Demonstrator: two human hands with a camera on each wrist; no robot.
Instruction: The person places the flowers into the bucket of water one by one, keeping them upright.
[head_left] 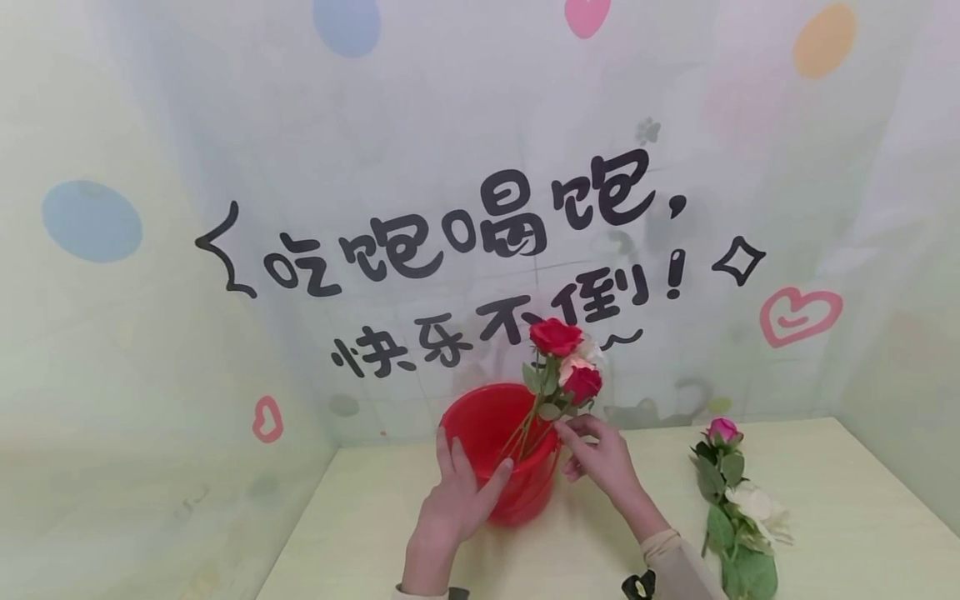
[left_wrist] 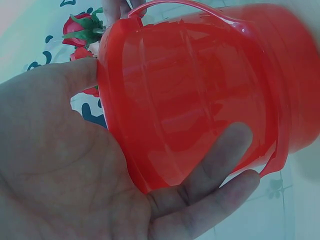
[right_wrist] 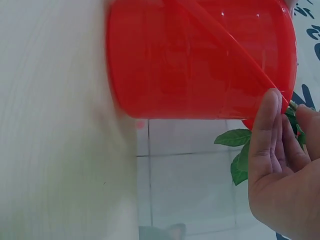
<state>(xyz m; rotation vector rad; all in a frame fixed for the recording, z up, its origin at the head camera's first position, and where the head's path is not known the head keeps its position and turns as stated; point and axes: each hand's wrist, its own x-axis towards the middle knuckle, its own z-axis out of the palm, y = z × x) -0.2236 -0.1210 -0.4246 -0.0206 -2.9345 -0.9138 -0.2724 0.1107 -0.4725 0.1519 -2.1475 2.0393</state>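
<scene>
A red plastic bucket (head_left: 517, 504) stands on the table, tilted in the head view. My left hand (head_left: 453, 504) holds its near left side, the thumb at the rim and the fingers spread along the outer wall (left_wrist: 165, 100). Several artificial roses lean out over the far right rim, among them a red rose (head_left: 555, 337), a second red rose (head_left: 583, 383) and a pale pink one. Their green stems (head_left: 521, 433) run down inside the bucket. At the right rim, my right hand (head_left: 600, 462) pinches a rose stem between thumb and forefinger, beside green leaves (right_wrist: 242, 150).
To the right on the pale table (head_left: 630, 558) lie more artificial flowers: a magenta rose (head_left: 723, 432) and a white flower (head_left: 757, 508) with green leaves. Behind the table rises a printed wall sheet (head_left: 480, 108) with black lettering. The bucket's red handle (left_wrist: 200, 7) hangs along its side.
</scene>
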